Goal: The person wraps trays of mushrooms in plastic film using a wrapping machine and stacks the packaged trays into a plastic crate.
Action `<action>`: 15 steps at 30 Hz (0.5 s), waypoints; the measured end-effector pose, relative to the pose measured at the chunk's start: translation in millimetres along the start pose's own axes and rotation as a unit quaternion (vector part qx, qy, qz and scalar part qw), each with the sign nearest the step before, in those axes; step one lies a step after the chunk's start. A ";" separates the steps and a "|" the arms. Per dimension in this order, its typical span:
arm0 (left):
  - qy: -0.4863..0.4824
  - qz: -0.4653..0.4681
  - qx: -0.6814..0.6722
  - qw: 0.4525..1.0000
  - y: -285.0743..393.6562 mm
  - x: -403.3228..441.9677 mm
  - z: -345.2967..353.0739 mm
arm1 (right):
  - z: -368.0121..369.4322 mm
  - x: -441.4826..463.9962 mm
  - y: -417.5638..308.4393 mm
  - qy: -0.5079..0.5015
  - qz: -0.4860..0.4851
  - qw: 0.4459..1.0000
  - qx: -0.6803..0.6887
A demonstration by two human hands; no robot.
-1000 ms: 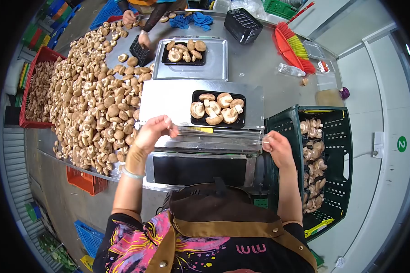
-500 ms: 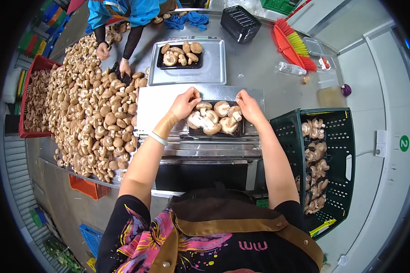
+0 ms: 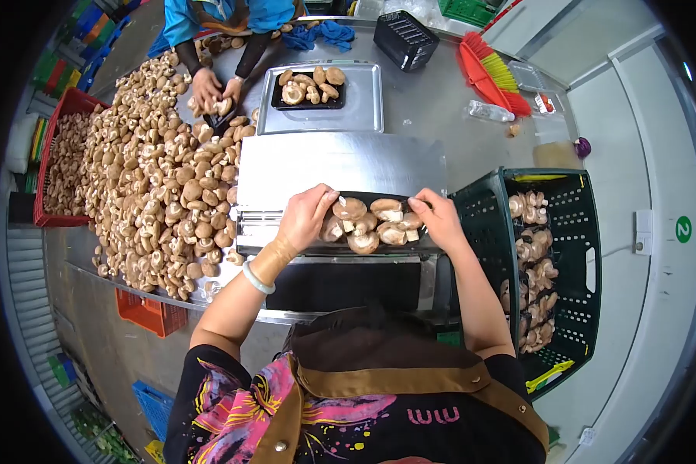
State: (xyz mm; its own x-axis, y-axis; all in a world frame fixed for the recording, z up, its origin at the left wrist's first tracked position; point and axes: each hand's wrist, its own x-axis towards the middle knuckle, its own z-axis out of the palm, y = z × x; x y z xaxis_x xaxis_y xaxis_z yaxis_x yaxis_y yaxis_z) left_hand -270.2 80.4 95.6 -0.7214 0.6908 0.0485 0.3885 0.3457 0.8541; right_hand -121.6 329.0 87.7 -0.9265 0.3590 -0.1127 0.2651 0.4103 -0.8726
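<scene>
Between my hands is a black tray (image 3: pixel 373 196) of brown-capped mushrooms (image 3: pixel 363 241), lying at the front of a metal wrapping machine (image 3: pixel 340 158). The fingers of my left hand (image 3: pixel 305 220) pinch the tray's far left corner. At the far right corner, my right hand (image 3: pixel 441 220) grips with thumb and fingers. Clear film over the mushrooms is hard to make out. Behind the machine, a metal platter (image 3: pixel 363 116) carries another black tray (image 3: pixel 277 97) with several mushrooms.
A big mushroom pile (image 3: pixel 155 170) covers the table's left side, beside a red crate (image 3: pixel 42 209). Across it, a co-worker's hands (image 3: pixel 213 91) handle mushrooms over a black tray. At right stands a green crate (image 3: pixel 580 255) of packed mushrooms; a red brush (image 3: pixel 483 77) lies behind.
My hands and the mushroom tray have come nearer to me, off the machine's flat plate. The co-worker's hands have come together over a black tray, with mushrooms in them.
</scene>
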 end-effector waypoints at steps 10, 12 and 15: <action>-0.108 -0.182 -0.098 0.972 3.2 -115.8 6.4 | 8.2 -106.9 -24.0 -0.120 0.101 0.987 0.032; -0.099 -0.203 -0.042 0.973 -23.0 -127.2 31.6 | 28.5 -115.0 -7.3 -0.146 0.241 0.959 0.015; -0.045 -0.170 0.041 0.984 -66.0 -135.3 70.4 | 69.5 -125.8 71.0 -0.070 0.135 0.980 -0.127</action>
State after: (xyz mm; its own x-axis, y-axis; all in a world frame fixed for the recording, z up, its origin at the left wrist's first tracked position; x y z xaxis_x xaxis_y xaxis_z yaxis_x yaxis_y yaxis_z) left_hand -157.9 8.8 -3.8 -0.7653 0.5787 -0.2817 0.1817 0.6141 0.7681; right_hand -4.8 254.8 6.9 -0.8367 0.3719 -0.4020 0.5465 0.5184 -0.6577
